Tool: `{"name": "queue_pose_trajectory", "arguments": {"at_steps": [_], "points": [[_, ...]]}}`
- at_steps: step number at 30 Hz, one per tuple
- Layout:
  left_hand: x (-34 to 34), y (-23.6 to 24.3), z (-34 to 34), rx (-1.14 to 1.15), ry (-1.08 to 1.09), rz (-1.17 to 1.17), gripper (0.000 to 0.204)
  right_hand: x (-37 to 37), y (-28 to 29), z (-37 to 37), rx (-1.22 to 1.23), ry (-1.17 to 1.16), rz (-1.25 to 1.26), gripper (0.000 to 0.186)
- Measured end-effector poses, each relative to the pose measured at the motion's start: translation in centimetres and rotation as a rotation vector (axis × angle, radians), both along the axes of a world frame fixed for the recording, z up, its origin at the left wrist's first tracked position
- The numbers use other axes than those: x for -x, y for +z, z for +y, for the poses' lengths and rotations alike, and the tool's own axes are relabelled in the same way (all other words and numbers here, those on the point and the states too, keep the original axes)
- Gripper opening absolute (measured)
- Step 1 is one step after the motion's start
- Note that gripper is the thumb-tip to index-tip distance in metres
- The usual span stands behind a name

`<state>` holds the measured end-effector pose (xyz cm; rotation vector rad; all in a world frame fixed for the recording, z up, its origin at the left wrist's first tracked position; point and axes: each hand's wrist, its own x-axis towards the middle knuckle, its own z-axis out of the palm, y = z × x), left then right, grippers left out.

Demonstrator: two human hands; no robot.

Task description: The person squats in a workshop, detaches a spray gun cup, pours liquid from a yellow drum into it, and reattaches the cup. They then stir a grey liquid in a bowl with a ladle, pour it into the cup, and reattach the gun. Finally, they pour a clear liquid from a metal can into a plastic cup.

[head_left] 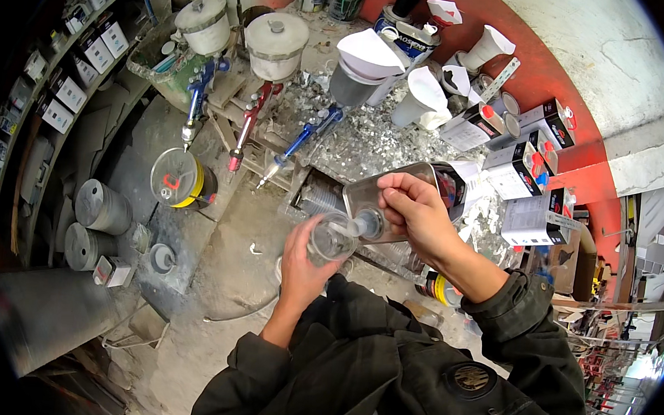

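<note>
My left hand (304,266) is wrapped around a clear cup (332,243), its mouth tilted up toward a can. That rectangular metal can (360,194) is gripped by my right hand (417,214), the fingers closed at its top edge. The can is tipped, and its pale round spout (370,224) meets the cup's rim. Whether liquid is flowing between them cannot be made out. Behind them, the splattered bench (360,151) is covered with dried drips and flakes.
Spray guns with lidded cups (276,45) hang along the bench's left part. Paper strainers (371,53) sit in cups at the back. Several rectangular cans (514,169) stand at right. A yellow-banded tin (178,178) is at left, near grey drums (103,207) and shelves (86,63).
</note>
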<state>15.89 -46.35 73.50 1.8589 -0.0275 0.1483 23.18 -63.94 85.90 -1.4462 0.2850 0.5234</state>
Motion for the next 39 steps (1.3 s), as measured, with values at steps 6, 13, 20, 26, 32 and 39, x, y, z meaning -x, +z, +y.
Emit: {"name": "queue_pose_trajectory", "arguments": {"at_steps": [6, 13, 20, 26, 32, 39], "points": [[0.7, -2.2, 1.0, 0.008, 0.029, 0.017, 0.070, 0.4, -1.1, 2.0, 0.001, 0.001, 0.051, 0.018], [1.1, -3.4, 1.9, 0.029, 0.051, 0.047, 0.070, 0.8, -2.8, 3.8, 0.058, -0.023, 0.070, 0.015], [1.2, -4.9, 3.0, 0.036, 0.057, 0.057, 0.069, 1.1, -4.1, 5.4, 0.109, -0.013, 0.066, 0.017], [1.2, -5.5, 3.6, 0.054, 0.051, 0.076, 0.067, 1.3, -4.8, 6.2, 0.139, -0.008, 0.059, 0.020], [1.4, -6.0, 3.9, 0.072, 0.065, 0.088, 0.066, 1.4, -5.4, 6.7, 0.141, -0.014, 0.079, 0.020], [1.6, -6.4, 4.1, 0.055, 0.071, 0.096, 0.065, 1.4, -5.9, 7.0, 0.129, -0.012, 0.071, 0.020]]}}
